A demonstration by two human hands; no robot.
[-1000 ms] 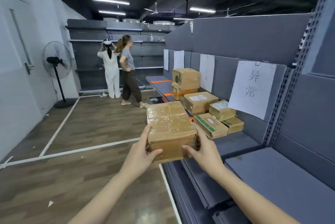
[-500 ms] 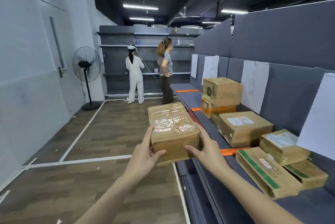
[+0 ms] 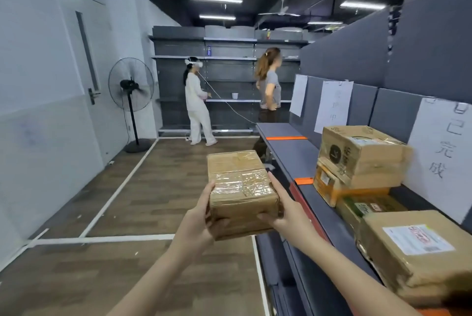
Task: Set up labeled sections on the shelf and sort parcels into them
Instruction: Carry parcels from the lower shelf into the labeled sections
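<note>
**Taped parcel held in both hands beside the shelf**

I have a squat cardboard parcel [image 3: 240, 188] gripped from both sides. My left hand [image 3: 201, 216] curls round its left edge with the thumb on the near face, and my right hand [image 3: 286, 209] clasps the right edge the same way. The parcel is a brown rectangular block, its top wrapped in glossy, wrinkled clear tape, and it is held in the air above the wood-grain floor [image 3: 153, 188].

Just right of my right fingers [image 3: 274, 180] runs the flat, matte grey shelf [image 3: 288, 147], crossed by an orange strip [image 3: 286, 137]. Further right of them two creased cardboard boxes [image 3: 357, 157] sit stacked, with a white paper sheet [image 3: 439, 152] bearing handwritten characters just beside them. Right of my right forearm lies a larger box [image 3: 408, 264] with a white printed label
</note>
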